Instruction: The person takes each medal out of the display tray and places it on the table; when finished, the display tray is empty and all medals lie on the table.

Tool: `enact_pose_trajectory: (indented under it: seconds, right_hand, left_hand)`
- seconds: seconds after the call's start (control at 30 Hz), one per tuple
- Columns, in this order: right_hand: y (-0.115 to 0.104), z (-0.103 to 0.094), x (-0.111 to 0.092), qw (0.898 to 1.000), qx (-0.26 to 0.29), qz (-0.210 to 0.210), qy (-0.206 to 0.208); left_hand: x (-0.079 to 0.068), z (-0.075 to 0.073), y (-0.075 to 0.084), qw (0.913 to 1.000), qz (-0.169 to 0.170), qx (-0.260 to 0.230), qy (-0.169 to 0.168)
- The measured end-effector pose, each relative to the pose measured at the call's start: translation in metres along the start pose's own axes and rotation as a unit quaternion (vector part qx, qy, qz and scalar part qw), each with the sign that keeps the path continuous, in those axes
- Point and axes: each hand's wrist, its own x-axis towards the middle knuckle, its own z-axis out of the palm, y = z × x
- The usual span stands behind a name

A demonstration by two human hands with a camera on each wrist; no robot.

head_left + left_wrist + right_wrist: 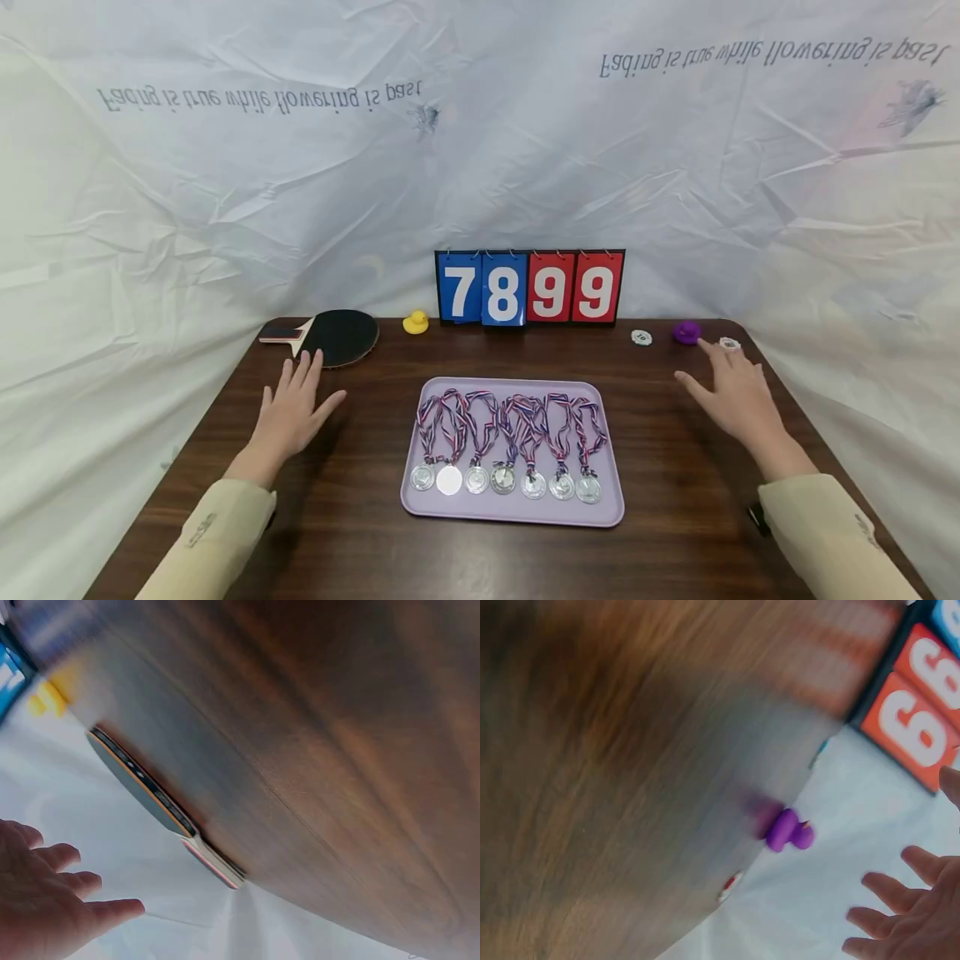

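Note:
My left hand (pixel 291 410) is held over the left side of the table, fingers spread and holding nothing. Nearest to it lies a black table tennis paddle (pixel 341 337) with a pale handle. On the right side my right hand (pixel 738 396) hovers, also spread and grasping nothing, close to a purple rubber duck (pixel 686 332) and a white poker chip (pixel 730 343). Between the hands sits a lilac tray (pixel 513 514). Several silver medals (pixel 503 478) with striped ribbons (pixel 525 421) lie in a row on it.
A flip scoreboard (pixel 529 287) reading 78 and 99 stands at the table's back edge. Left of it is a yellow rubber duck (pixel 416 322); to its right lies another white poker chip (pixel 641 337). White printed fabric (pixel 525 150) hangs behind the brown table (pixel 360 517).

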Motion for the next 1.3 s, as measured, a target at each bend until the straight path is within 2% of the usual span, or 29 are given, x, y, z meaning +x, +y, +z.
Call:
enact_pose_trajectory:
  seconds: [0.13, 0.33, 0.57, 0.77, 0.9, 1.07, 1.13, 1.3]
  right_hand:
    - [-0.022, -0.008, -0.011, 0.999, 0.023, -0.019, -0.013]
    - [-0.061, -0.009, -0.032, 0.997, 0.064, -0.031, -0.044]
    - [-0.094, 0.008, -0.044, 0.989, 0.110, -0.058, -0.077]
    - [-0.113, 0.023, -0.059, 0.974, 0.167, -0.076, -0.130]
    - [-0.118, 0.029, -0.069, 0.965, 0.191, -0.083, -0.161]
    - [-0.120, 0.033, -0.076, 0.968, 0.169, -0.081, -0.165]
    - [-0.121, 0.034, -0.078, 0.970, 0.160, -0.080, -0.165]
    - [-0.122, 0.036, -0.080, 0.973, 0.149, -0.081, -0.154]
  left_hand:
    - [-0.019, -0.006, 0.012, 0.9994, 0.018, -0.026, 0.013]
    - [-0.043, -0.008, 0.037, 0.9934, 0.066, -0.078, 0.051]
    - [-0.064, 0.005, 0.068, 0.9847, 0.069, -0.156, 0.034]
    - [-0.079, 0.020, 0.083, 0.9848, 0.084, -0.152, 0.001]
    - [-0.086, 0.027, 0.087, 0.9835, 0.093, -0.154, -0.015]
    - [-0.087, 0.035, 0.089, 0.9761, 0.119, -0.182, -0.003]
    - [-0.086, 0.037, 0.089, 0.9746, 0.115, -0.192, -0.001]
    - [-0.081, 0.039, 0.093, 0.9711, 0.089, -0.220, -0.027]
